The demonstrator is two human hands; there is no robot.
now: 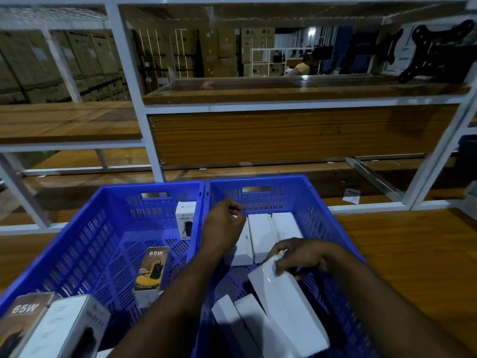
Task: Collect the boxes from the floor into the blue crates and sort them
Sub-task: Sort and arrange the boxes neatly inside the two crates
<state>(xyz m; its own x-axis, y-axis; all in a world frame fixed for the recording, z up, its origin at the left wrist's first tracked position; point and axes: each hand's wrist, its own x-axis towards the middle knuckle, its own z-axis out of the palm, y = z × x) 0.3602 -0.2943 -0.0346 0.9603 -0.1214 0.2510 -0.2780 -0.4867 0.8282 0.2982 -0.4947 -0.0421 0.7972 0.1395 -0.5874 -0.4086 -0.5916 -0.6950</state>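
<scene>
Right crate [304, 192]: blue perforated plastic with slotted walls and a handle cut-out, set on the wooden surface [413, 254]; the landmark here.
Left crate [103, 218]: same blue lattice plastic, touching the right crate's left wall.
White boxes [260, 236]: smooth, plain, oblong; three in a row at the right crate's far wall, more leaning at its near end.
Right hand [302, 254]: inside the right crate, fingers curled on the top of a glossy white box [289, 306] that stands tilted.
Left hand [223, 226]: over the right crate's left side, fingers loosely curled, holding nothing.
65W box [152, 270]: printed carton standing in the left crate.
Halley box [184, 219]: white carton upright at the left crate's far right corner.
</scene>
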